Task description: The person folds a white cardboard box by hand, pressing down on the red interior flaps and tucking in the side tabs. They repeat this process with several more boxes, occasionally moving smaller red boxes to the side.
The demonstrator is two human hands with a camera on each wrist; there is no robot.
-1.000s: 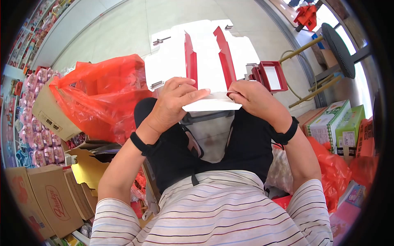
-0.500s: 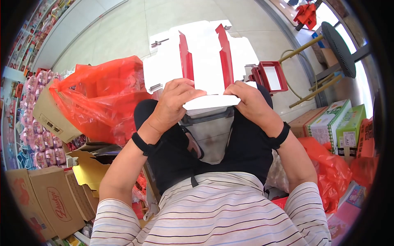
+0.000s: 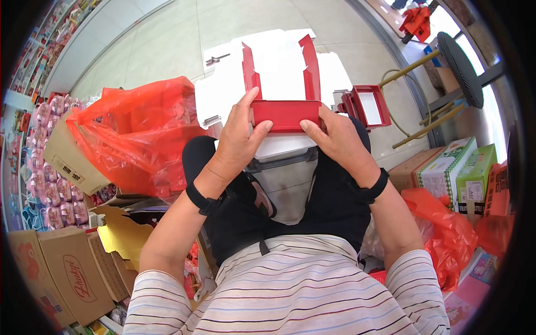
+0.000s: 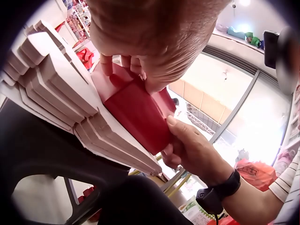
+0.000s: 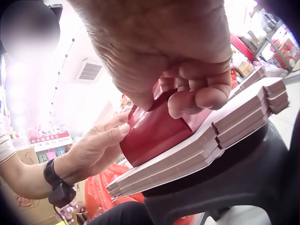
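Note:
A card blank, white inside and red outside, lies on a stack of white die-cut sheets (image 3: pixel 218 89) with its near end folded up as a red panel (image 3: pixel 286 116). My left hand (image 3: pixel 239 134) holds the panel's left end, thumb on the red face, fingers behind it. At the right end my right hand (image 3: pixel 339 139) pinches it the same way. Two red side flaps stand up along the blank. In the left wrist view the red panel (image 4: pixel 140 115) rises at the edge of the layered stack (image 4: pixel 61 89). The right wrist view shows both thumbs against the red panel (image 5: pixel 154 131).
The stack rests on a dark stool (image 5: pixel 220 173). Right of it sit small red boxes (image 3: pixel 369 106). A red plastic bag (image 3: pixel 139 128) and cartons (image 3: pixel 75 273) are at the left; a green carton (image 3: pixel 477 176), another red bag (image 3: pixel 446 231) and a round-seated stool (image 3: pixel 459 67) are at the right.
The near end of the blank has turned up, so its red outer face shows instead of white. Both thumbs have moved onto that face, and the side flaps stand farther apart.

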